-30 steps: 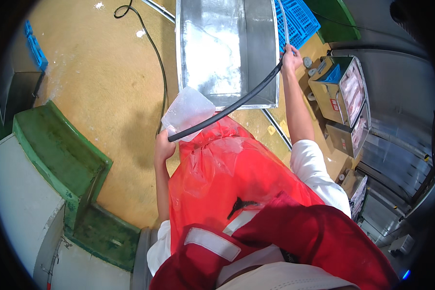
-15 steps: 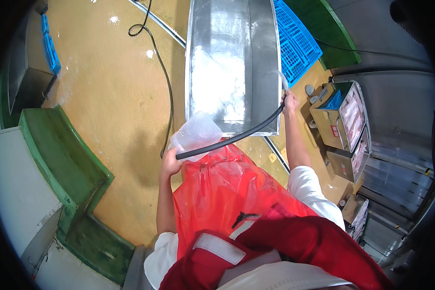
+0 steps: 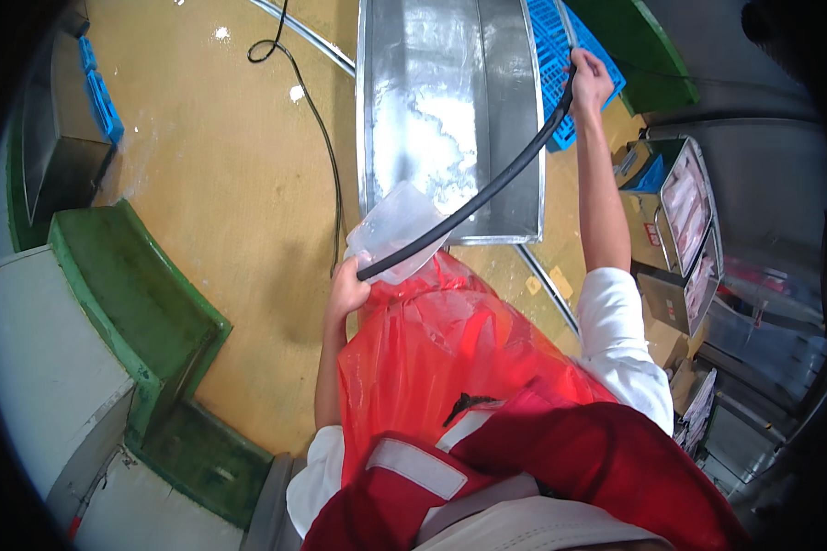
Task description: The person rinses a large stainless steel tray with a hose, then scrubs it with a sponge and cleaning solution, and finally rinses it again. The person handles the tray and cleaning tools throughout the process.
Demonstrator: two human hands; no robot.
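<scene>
My left hand point(image 3: 347, 296) grips the near end of a black hose point(image 3: 487, 188) together with a clear plastic bag point(image 3: 393, 230), just above my red plastic apron point(image 3: 450, 358). The hose arcs up and to the right to my right hand point(image 3: 590, 81), which is raised with the arm stretched out and closed around the hose's far part. Under the hose lies a long metal trough point(image 3: 450, 101) with white ice or frost on its bottom.
A blue plastic crate point(image 3: 560, 55) stands right of the trough. Cardboard boxes and trays of pink product point(image 3: 685, 207) sit at the right. A green bin point(image 3: 138, 312) is at the left on the wet yellow floor, where a black cable point(image 3: 317, 119) runs.
The view has shifted and my right hand has risen farther along the trough with the hose. My left hand keeps its hold on the hose end and bag.
</scene>
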